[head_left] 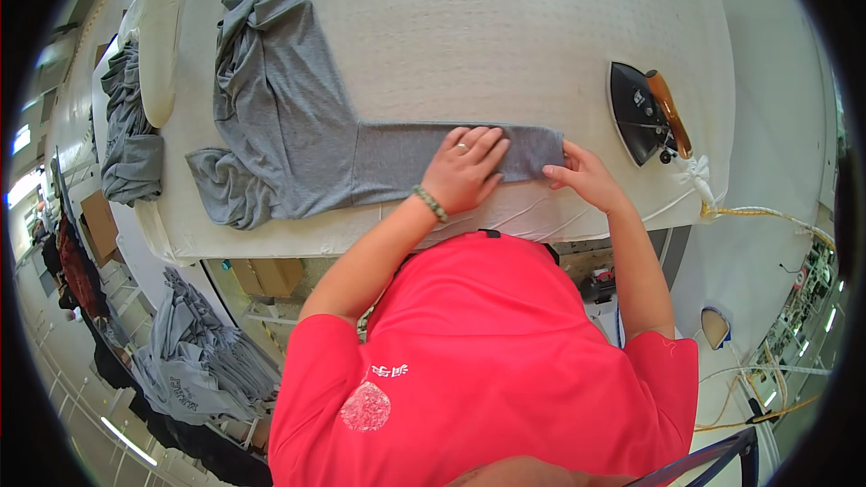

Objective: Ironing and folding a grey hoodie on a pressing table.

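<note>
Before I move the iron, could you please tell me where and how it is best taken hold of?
I'd grip the middle of the brown handle, coming from the right, since that long bar runs along the right of the dark body; white wrapping sits by the near end.

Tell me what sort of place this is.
Probably a garment workshop or laundry, at a pressing table: an iron stands on the cloth-covered table, a grey garment lies spread there, and more grey clothes are heaped at lower left.

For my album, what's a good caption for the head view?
Left hand on a grey sleeve, right hand at its end, iron nearby.
</note>
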`<action>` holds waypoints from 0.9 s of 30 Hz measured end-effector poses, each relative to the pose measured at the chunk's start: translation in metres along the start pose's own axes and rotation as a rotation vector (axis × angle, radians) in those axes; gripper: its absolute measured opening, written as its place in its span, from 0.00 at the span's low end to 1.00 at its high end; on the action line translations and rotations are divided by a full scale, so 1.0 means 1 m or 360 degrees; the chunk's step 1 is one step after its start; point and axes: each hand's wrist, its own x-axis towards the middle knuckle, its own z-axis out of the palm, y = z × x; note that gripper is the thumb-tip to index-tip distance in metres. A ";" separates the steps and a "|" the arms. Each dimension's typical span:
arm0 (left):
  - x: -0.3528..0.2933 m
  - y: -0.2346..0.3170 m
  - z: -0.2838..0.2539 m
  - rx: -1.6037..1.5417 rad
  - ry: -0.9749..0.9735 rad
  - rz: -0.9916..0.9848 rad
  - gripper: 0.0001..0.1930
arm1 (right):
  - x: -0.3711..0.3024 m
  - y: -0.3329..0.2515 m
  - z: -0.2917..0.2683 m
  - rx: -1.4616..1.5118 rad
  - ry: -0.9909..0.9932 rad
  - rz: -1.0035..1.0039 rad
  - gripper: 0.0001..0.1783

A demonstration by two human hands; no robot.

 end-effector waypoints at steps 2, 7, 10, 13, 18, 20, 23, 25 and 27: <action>-0.007 -0.008 -0.001 0.0079 0.0097 -0.0108 0.25 | 0.002 0.002 0.000 0.0086 0.0062 0.0000 0.30; -0.077 -0.042 -0.047 0.0554 0.0278 -0.0692 0.25 | -0.002 0.007 -0.005 0.0187 0.0221 0.0063 0.36; -0.090 -0.045 -0.055 0.0628 0.0213 -0.0709 0.26 | -0.003 0.011 -0.005 0.0234 0.0275 0.0050 0.36; -0.062 -0.036 -0.038 0.0541 0.0173 -0.0531 0.27 | -0.001 0.016 -0.002 0.0038 0.0372 -0.0058 0.34; 0.011 0.005 0.015 0.0176 -0.0011 0.0053 0.30 | 0.002 0.028 0.001 -0.0406 0.0486 -0.0276 0.29; 0.027 0.017 0.029 0.0110 -0.0027 0.0095 0.29 | 0.004 0.035 0.000 -0.0432 0.0489 -0.0304 0.28; 0.036 0.028 0.043 0.0000 -0.0075 0.0155 0.29 | 0.010 0.047 0.000 -0.0180 0.0653 -0.0310 0.26; 0.036 0.031 0.048 -0.0019 0.0028 0.0124 0.28 | 0.012 0.052 0.001 -0.0235 0.0694 -0.0332 0.25; 0.035 0.034 0.053 -0.0023 0.0071 0.0104 0.27 | 0.012 0.056 0.003 -0.0367 0.0764 -0.0330 0.24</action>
